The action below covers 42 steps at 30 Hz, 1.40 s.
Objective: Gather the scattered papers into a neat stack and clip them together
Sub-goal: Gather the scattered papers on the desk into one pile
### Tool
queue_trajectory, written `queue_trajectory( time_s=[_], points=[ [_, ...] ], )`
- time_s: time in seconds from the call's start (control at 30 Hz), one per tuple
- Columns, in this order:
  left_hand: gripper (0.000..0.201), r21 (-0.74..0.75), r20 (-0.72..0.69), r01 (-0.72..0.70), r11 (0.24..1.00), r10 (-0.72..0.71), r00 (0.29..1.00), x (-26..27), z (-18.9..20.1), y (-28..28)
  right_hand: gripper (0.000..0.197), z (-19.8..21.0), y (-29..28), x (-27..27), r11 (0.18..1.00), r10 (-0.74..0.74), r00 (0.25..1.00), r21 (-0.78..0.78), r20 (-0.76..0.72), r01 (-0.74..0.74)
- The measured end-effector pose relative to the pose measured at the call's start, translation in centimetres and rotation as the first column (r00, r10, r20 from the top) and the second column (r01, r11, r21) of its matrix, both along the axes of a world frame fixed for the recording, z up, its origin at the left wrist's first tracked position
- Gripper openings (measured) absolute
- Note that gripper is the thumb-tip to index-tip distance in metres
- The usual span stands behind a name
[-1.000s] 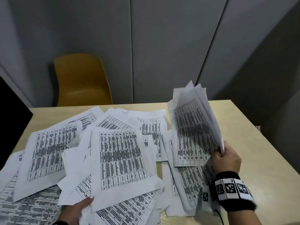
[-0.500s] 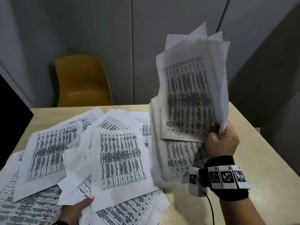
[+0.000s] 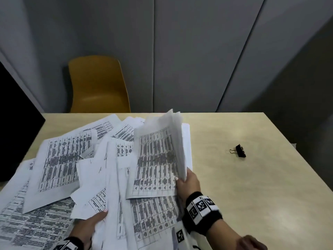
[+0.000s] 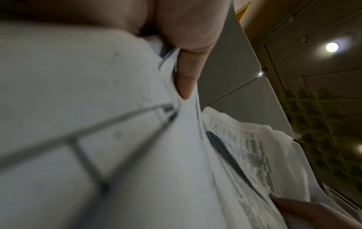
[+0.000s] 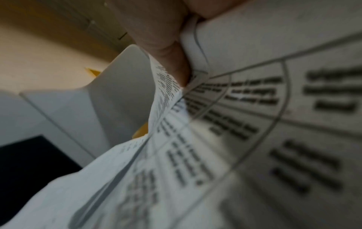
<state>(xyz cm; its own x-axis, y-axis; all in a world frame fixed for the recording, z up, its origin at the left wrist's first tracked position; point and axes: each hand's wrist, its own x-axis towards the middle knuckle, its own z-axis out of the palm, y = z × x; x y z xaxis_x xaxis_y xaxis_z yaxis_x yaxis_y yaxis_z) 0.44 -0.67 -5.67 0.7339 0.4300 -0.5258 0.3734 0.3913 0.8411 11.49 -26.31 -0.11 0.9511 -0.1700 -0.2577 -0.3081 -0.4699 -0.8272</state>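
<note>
**Sheaf lowered onto the spread; binder clip exposed**

Head view. Half a second ago the right hand (image 3: 189, 183) held its sheaf of papers (image 3: 160, 156) high above the table (image 3: 252, 186); the sheaf is now down at the right edge of the scattered papers (image 3: 63, 159), tilted, its lower edge on or just above them. Thumb and fingers pinch the sheaf's right edge. The left hand (image 3: 90, 226) remains at the near edge of the spread, thumb on top of the sheets, fingers hidden beneath. A black binder clip (image 3: 240, 151) lies on bare table, well apart to the right; it was not visible in the earlier frames. A yellow chair (image 3: 98, 83) stands behind the table.

Left wrist view. One finger (image 4: 186, 74) presses against the sheet edges; the rest cannot be told.

Right wrist view. The thumb (image 5: 166, 51) clamps curled sheets against the hand.

Assessment. Gathering is partly complete: one sheaf is collected, most sheets are still loose and overlapping. Merging and squaring come next; clipping has not begun.
</note>
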Motion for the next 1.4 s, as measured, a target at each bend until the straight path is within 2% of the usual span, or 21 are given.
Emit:
queue_trajectory(
  time_s=[0.1,0.13,0.23,0.27,0.33,0.4,0.43,0.5,0.57,0.63,0.73,0.83,0.93,1.03,1.1,1.17,1.23,1.3,1.33,1.37,1.4],
  points=[
    [0.017,-0.007,-0.011,-0.028,1.000,0.028,1.000,-0.1,0.0,0.0,0.030,-0.2,0.3,-0.1,0.997,0.048,0.996,-0.061,-0.073,-0.053],
    [0.018,0.017,-0.018,-0.036,0.999,0.036,0.999,-0.1,0.2,-0.1,0.031,-0.2,0.2,-0.1,0.994,0.062,0.993,-0.080,-0.101,-0.070],
    [0.045,0.048,-0.024,-0.005,0.999,0.006,1.000,-0.1,-0.1,-0.2,0.043,-0.4,0.1,-0.6,0.972,0.177,0.963,-0.117,-0.201,-0.203],
    [0.056,0.039,-0.041,0.004,0.999,-0.003,0.999,-0.1,-0.1,-0.4,0.044,-0.5,0.0,-0.9,0.971,0.180,0.964,-0.118,-0.196,-0.206],
    [0.080,0.024,-0.056,-0.003,1.000,0.004,0.998,-0.3,-0.8,-0.1,0.038,-0.6,-0.3,-1.2,0.987,0.093,0.985,-0.113,-0.147,-0.110],
    [0.091,0.039,-0.047,0.004,0.999,-0.002,0.999,-0.3,-1.6,0.4,0.027,-0.8,-0.6,-1.1,0.991,0.044,0.989,-0.117,-0.143,-0.061],
    [0.088,0.038,-0.048,0.018,0.999,-0.016,0.999,-0.4,-1.6,0.5,0.021,-1.0,-0.6,-1.0,0.983,0.084,0.980,-0.144,-0.180,-0.111],
    [0.067,0.068,-0.039,0.063,0.996,-0.061,0.997,-0.4,0.0,-0.2,0.011,-1.3,-0.5,-1.1,0.945,0.212,0.945,-0.196,-0.249,-0.263],
    [0.054,0.103,-0.028,0.096,0.990,-0.093,0.995,-0.2,0.1,-0.3,0.011,-1.3,-0.2,-1.6,0.903,0.306,0.913,-0.223,-0.268,-0.368],
    [0.046,0.169,-0.056,0.107,0.980,-0.099,0.994,-0.4,0.1,-0.5,0.014,-1.5,0.0,-2.1,0.882,0.352,0.898,-0.230,-0.263,-0.412],
    [0.042,0.143,-0.037,0.075,0.987,-0.070,0.997,-0.6,-0.1,-0.5,0.015,-1.5,-0.5,-2.4,0.887,0.358,0.902,-0.213,-0.243,-0.410],
    [0.040,0.019,-0.027,0.048,0.999,-0.048,0.998,-0.4,0.5,-0.4,0.046,-1.5,-1.5,-2.2,0.948,0.283,0.950,-0.113,-0.128,-0.298],
    [0.038,-0.026,-0.001,0.019,0.999,-0.019,1.000,-0.5,1.3,-0.2,0.070,-0.8,-2.9,-1.3,0.982,0.179,0.983,0.070,-0.030,-0.176],
    [0.074,-0.042,-0.060,0.024,0.999,-0.027,0.998,-0.7,0.8,0.9,0.101,0.0,-3.8,-0.4,0.926,0.223,0.971,0.328,-0.083,-0.185],
    [0.075,-0.046,-0.080,0.076,0.996,-0.079,0.994,-0.7,0.9,0.9,0.119,0.2,-3.7,-0.4,0.818,0.227,0.965,0.564,-0.135,-0.114],
    [0.075,0.017,-0.122,0.147,0.989,-0.144,0.982,-0.6,1.4,0.4,0.109,-0.3,-3.6,-0.7,0.787,0.270,0.946,0.608,-0.178,-0.110],
    [0.065,-0.004,-0.103,0.158,0.987,-0.158,0.982,-0.2,2.4,-0.3,0.083,-0.5,-3.9,-1.4,0.769,0.301,0.934,0.627,-0.190,-0.121],
    [0.067,-0.020,-0.046,0.203,0.979,-0.204,0.978,0.3,4.5,-1.7,0.058,-0.4,-4.5,-1.7,0.751,0.310,0.934,0.648,-0.179,-0.125],
    [0.071,-0.051,-0.007,0.234,0.971,-0.235,0.972,0.7,5.0,-2.1,0.045,-0.2,-4.9,-1.7,0.757,0.308,0.936,0.640,-0.172,-0.132],
    [0.065,-0.039,0.020,0.241,0.970,-0.240,0.971,1.0,5.5,-2.5,0.030,-0.2,-5.4,-1.8,0.782,0.309,0.934,0.607,-0.178,-0.143],
    [0.049,-0.011,0.049,0.246,0.969,-0.245,0.968,1.2,5.7,-3.0,0.021,-0.5,-5.7,-1.8,0.813,0.290,0.939,0.566,-0.185,-0.139]
  ],
)
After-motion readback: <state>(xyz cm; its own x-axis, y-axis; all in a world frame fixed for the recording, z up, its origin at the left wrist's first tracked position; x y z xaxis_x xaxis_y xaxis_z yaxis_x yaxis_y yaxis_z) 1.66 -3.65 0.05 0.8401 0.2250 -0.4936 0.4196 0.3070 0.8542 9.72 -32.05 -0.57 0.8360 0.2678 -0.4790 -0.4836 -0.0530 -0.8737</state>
